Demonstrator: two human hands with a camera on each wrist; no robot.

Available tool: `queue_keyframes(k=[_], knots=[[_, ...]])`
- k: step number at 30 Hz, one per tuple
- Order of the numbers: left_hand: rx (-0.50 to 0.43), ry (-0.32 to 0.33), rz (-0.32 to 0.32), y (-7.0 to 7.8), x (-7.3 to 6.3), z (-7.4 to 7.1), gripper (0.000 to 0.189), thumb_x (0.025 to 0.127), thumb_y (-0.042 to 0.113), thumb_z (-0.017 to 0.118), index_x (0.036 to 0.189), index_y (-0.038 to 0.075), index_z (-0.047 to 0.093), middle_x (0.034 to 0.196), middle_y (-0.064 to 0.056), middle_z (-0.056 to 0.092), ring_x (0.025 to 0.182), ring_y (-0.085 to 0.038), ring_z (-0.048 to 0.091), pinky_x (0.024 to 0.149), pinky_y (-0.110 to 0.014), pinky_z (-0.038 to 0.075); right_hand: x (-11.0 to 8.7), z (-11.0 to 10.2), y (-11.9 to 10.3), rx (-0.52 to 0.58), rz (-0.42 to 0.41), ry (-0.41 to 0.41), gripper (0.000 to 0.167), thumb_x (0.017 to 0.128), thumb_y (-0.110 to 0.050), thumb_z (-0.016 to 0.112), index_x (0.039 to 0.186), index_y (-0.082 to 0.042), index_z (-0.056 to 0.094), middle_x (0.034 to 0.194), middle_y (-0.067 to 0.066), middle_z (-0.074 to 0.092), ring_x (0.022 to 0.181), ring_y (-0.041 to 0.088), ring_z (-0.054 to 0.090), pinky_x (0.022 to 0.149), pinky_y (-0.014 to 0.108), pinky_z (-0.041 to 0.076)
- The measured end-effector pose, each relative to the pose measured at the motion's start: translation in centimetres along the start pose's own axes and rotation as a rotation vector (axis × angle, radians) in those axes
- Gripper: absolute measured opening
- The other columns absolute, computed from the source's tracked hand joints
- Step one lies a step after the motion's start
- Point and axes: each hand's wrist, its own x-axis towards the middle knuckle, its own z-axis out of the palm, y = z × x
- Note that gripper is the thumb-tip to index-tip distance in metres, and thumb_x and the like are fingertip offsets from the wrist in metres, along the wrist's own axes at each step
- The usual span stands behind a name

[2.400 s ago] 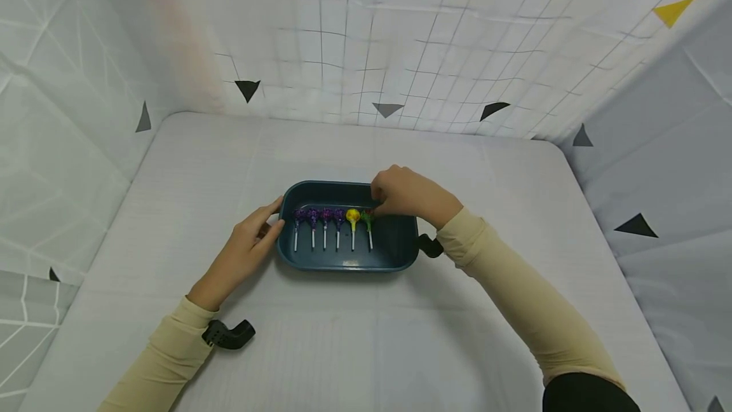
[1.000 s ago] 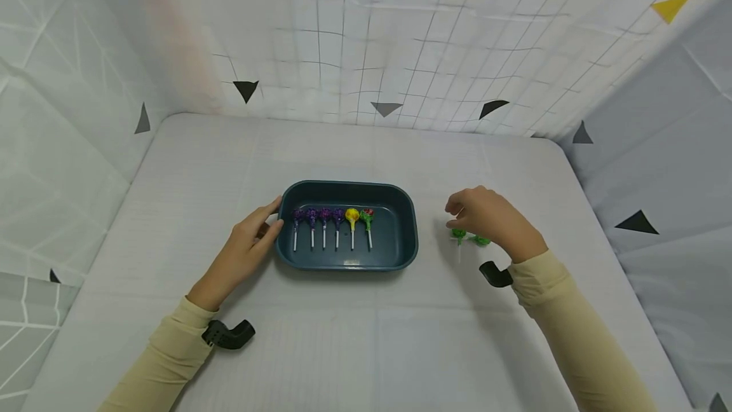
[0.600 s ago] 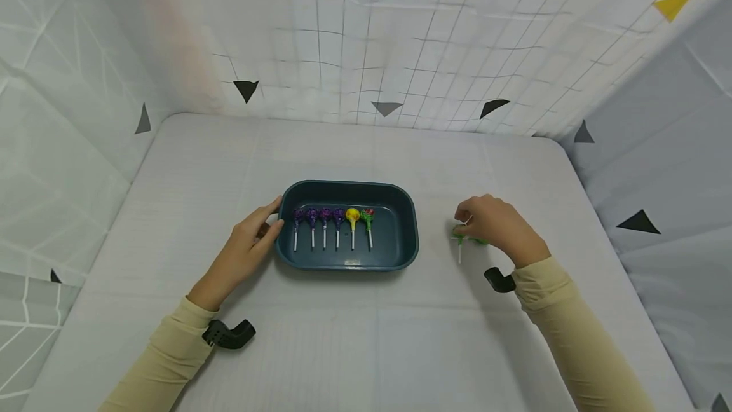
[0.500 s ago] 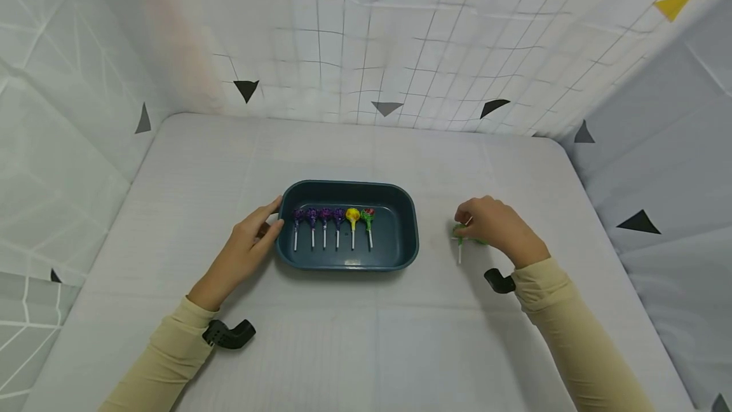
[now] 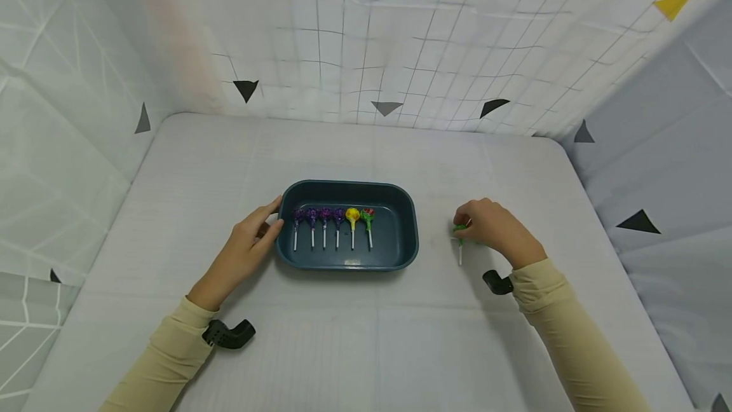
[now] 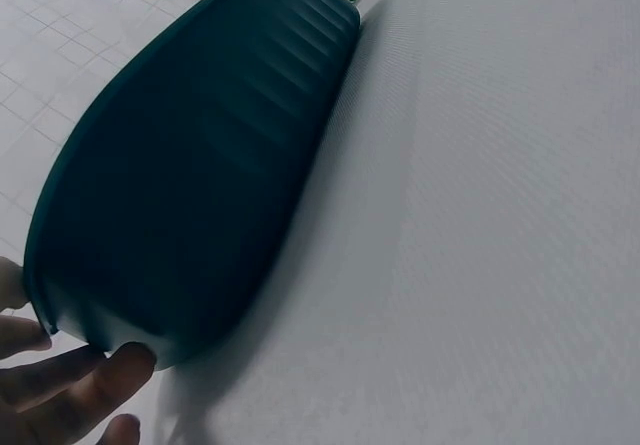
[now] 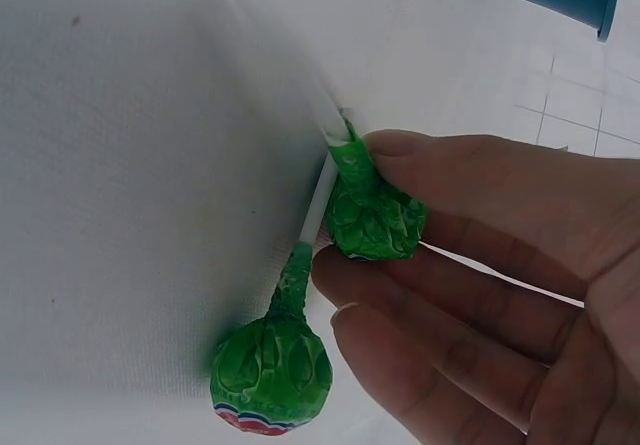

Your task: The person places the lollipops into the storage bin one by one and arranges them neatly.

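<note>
My left hand (image 5: pixel 246 243) rests against the left end of a dark blue tray (image 5: pixel 394 234), its fingertips touching the end wall in the left wrist view. To the right of the tray, my right hand (image 5: pixel 496 227) pinches a green lollipop (image 7: pixel 375 220) between thumb and index finger, at the wrapper below the head; its white stick is blurred. Another green lollipop (image 7: pixel 270 375) lies just beside it, mostly covered by the hand in the head view. Inside the tray is a row of several purple lollipops (image 5: pixel 325 215), then a yellow lollipop (image 5: pixel 352 216) and a green-and-red lollipop (image 5: pixel 368 216), sticks towards me.
The tray stands on a white-covered table (image 5: pixel 343 348). White cloth with grid lines (image 5: pixel 400 37) hangs behind the table, and more cloth closes off both sides. A black wrist device (image 5: pixel 229 334) sits on the left sleeve, another (image 5: pixel 497 282) on the right.
My right hand has left the green-and-red lollipop in the tray, moved right to the two green lollipops and taken hold of one. The left hand and tray have stayed put.
</note>
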Motion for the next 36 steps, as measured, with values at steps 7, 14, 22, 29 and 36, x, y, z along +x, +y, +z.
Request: queue_keyframes(k=[7, 14, 22, 29, 36], knots=[[-0.004, -0.003, -0.003, -0.1, 0.0, 0.0, 0.052, 0.109, 0.016, 0.053, 0.158, 0.004, 0.041, 0.144, -0.019, 0.06, 0.092, -0.022, 0.067, 0.083, -0.039, 0.055, 0.0, -0.1, -0.1, 0.011, -0.005, 0.003, 0.02, 0.087, -0.015, 0.083, 0.103, -0.003, 0.079, 0.101, 0.012, 0.078, 0.089, 0.024, 0.07, 0.082, 0.047, 0.056], [-0.004, -0.001, 0.001, -0.1, 0.0, 0.0, 0.052, 0.109, 0.016, 0.053, 0.158, 0.003, 0.041, 0.144, -0.02, 0.06, 0.092, -0.023, 0.068, 0.083, -0.041, 0.056, 0.0, -0.1, -0.2, 0.013, -0.014, 0.008, 0.019, 0.087, -0.014, 0.084, 0.102, -0.003, 0.079, 0.1, 0.011, 0.078, 0.088, 0.023, 0.07, 0.081, 0.045, 0.057], [-0.007, 0.001, 0.013, -0.2, 0.0, 0.0, 0.052, 0.109, 0.015, 0.053, 0.158, 0.003, 0.04, 0.143, -0.02, 0.06, 0.092, -0.023, 0.068, 0.082, -0.041, 0.056, -0.1, -0.7, -0.7, 0.059, -0.048, 0.029, 0.018, 0.087, -0.012, 0.083, 0.102, -0.002, 0.079, 0.101, 0.014, 0.079, 0.088, 0.024, 0.072, 0.079, 0.044, 0.058], [-0.002, 0.005, 0.013, -0.3, 0.1, 0.1, 0.052, 0.109, 0.015, 0.053, 0.158, 0.003, 0.041, 0.14, -0.019, 0.062, 0.089, -0.021, 0.066, 0.081, -0.038, 0.056, -0.1, -1.6, -1.2, 0.135, -0.075, 0.043, 0.019, 0.089, -0.011, 0.08, 0.106, -0.002, 0.079, 0.104, 0.014, 0.079, 0.095, 0.027, 0.074, 0.082, 0.045, 0.06], [-0.009, 0.003, 0.011, -0.1, 0.0, 0.0, 0.051, 0.109, 0.015, 0.053, 0.158, 0.003, 0.041, 0.137, -0.018, 0.064, 0.087, -0.019, 0.064, 0.079, -0.032, 0.054, 0.0, -2.5, -1.9, 0.162, -0.104, 0.045, 0.019, 0.089, -0.011, 0.081, 0.106, -0.003, 0.079, 0.102, 0.012, 0.079, 0.095, 0.027, 0.074, 0.086, 0.047, 0.059]])
